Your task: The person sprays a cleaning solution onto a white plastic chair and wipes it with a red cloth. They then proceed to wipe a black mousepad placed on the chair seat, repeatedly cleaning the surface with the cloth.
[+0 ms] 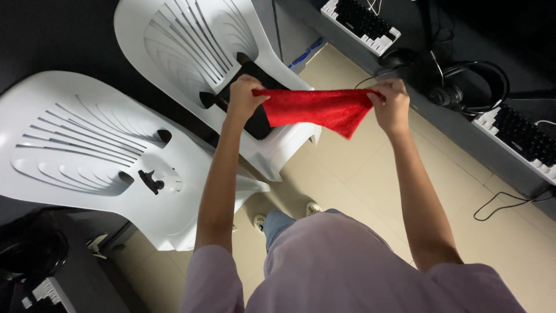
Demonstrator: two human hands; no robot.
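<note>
Two hands — the left hand (244, 97) and the right hand (391, 104) — hold a red cloth (317, 109) stretched taut at the centre of the frame, fingers pinching its top corners, above a white plastic chair (191, 46) bearing a black pad (255, 119).
</note>
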